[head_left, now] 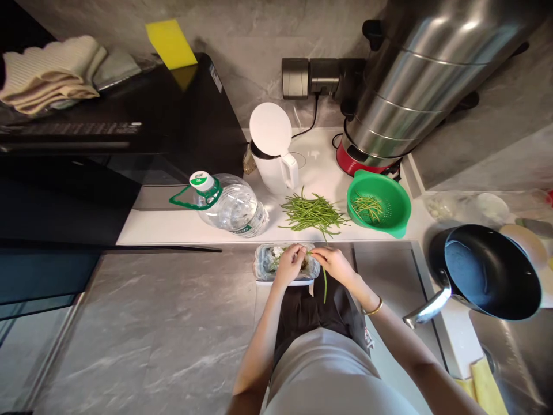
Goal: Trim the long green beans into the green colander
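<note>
My left hand (290, 266) and my right hand (336, 265) are close together in front of the counter edge, fingers pinched on a long thin green vegetable stem (325, 287). One length of it dangles below my right hand. Under my hands is a lined waste bin (263, 266) with a clear bag; white scraps and green bits lie inside. A loose pile of green stems (311, 213) rests on the counter just beyond. To its right, a green colander (400, 207) contains several short stem pieces (367, 207).
A large water bottle (235, 204) and a white kettle (274, 170) with its lid up stand left of the pile. Behind the colander rises a tall steel steamer (415, 92). A black pan (492, 271) sits at right, its handle (427, 308) jutting out.
</note>
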Tool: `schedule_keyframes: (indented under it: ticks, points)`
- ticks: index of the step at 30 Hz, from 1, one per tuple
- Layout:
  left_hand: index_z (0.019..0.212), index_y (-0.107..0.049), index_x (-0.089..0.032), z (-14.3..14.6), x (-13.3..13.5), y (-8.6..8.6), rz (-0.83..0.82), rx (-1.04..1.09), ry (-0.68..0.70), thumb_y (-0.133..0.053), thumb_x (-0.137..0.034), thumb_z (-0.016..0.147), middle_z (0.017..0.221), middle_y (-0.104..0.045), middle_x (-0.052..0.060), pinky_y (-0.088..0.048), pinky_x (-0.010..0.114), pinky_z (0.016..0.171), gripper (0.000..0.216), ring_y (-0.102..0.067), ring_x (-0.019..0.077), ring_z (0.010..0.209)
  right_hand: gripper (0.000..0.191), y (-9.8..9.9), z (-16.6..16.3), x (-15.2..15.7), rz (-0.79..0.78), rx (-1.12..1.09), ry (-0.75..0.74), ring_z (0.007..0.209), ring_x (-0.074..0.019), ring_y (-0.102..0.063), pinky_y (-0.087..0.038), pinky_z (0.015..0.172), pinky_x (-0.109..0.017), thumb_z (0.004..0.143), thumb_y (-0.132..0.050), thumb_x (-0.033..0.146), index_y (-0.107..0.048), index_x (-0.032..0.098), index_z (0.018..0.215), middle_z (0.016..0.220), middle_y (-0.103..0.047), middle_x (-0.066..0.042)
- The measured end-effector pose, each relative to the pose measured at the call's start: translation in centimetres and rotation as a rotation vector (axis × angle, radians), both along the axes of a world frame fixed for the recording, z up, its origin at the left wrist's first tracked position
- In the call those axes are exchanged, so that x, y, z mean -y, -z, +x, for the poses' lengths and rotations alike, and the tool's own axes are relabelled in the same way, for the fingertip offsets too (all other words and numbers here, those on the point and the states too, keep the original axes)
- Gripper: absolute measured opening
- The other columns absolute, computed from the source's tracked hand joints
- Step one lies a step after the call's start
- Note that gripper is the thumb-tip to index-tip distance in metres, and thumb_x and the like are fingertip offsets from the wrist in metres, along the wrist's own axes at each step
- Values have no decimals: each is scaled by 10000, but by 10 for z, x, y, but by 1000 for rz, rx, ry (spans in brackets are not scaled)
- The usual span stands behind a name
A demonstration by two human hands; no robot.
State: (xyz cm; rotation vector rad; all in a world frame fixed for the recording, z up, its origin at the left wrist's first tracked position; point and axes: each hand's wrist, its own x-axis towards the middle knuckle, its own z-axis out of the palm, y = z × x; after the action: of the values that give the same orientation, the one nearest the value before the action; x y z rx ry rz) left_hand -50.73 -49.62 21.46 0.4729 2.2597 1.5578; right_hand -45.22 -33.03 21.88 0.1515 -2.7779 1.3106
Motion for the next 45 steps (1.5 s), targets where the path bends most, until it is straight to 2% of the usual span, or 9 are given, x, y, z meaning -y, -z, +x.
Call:
schedule_keyframes:
  ticks: [4,9,14,18,24,28,33,38,45]
  points:
    - [693,-540,-181,-4,3,2,134,140,26,-453,-464,869,627,-460,-20,-340,239,606,345,-438,124,624,204,-3,-1,2,-44,-54,-34,807,-178,-679,-529,755,-283,888,-509,232,-685,230,992,912,-720,-52]
    - [649,-483,-182,2,-6,13,340,404,-39,-441,-527,854,558,-395,-42,-325,237,565,404,-371,101,532,193,3,4,9,-180,-29,78,677,-157,-661,-518,664,-258,878,-530,288,-698,220,946,820,-716,-40]
    - [599,-395,-197,6,-16,11,122,203,-123,-386,-543,863,546,-355,-45,-294,240,553,435,-366,111,536,221,14,10,17,-297,76,227,482,-120,-579,-468,521,-232,859,-551,347,-691,185,913,622,-647,-10]
    - [590,-370,-199,1,-15,10,-30,89,-78,-366,-488,880,541,-337,-47,-277,243,555,410,-367,117,543,213,12,9,18,-304,166,159,461,-116,-555,-434,490,-221,864,-529,344,-675,188,867,544,-587,14]
    - [566,-382,-197,-4,-7,13,11,270,48,-384,-509,860,527,-358,-46,-285,242,553,428,-365,115,528,209,5,10,15,-409,238,54,436,-99,-520,-412,468,-210,859,-524,360,-649,196,824,523,-561,31]
    - [561,-413,-196,-2,-7,13,67,351,23,-402,-512,851,511,-383,-48,-305,239,544,428,-383,113,514,233,11,10,17,-514,256,114,429,-94,-510,-424,464,-213,843,-543,391,-659,189,843,518,-560,34]
    - [549,-416,-199,6,-14,11,-26,236,-117,-366,-461,873,484,-375,-49,-303,242,528,420,-398,119,497,231,17,5,26,-660,211,316,410,-88,-497,-416,433,-213,803,-600,402,-668,182,824,505,-558,38]
    - [621,-522,-192,8,-18,4,-200,-77,-154,-342,-355,918,578,-524,-3,-361,259,609,383,-510,149,599,227,14,-1,30,-841,195,412,400,-74,-467,-398,418,-209,765,-651,392,-670,167,792,500,-554,42]
    - [763,-591,-190,-5,-5,0,-354,-430,-26,-389,-264,923,746,-605,49,-401,305,746,268,-550,196,783,299,12,-8,9,-895,536,101,459,-66,-502,-418,440,-187,710,-699,423,-707,151,834,597,-632,15]
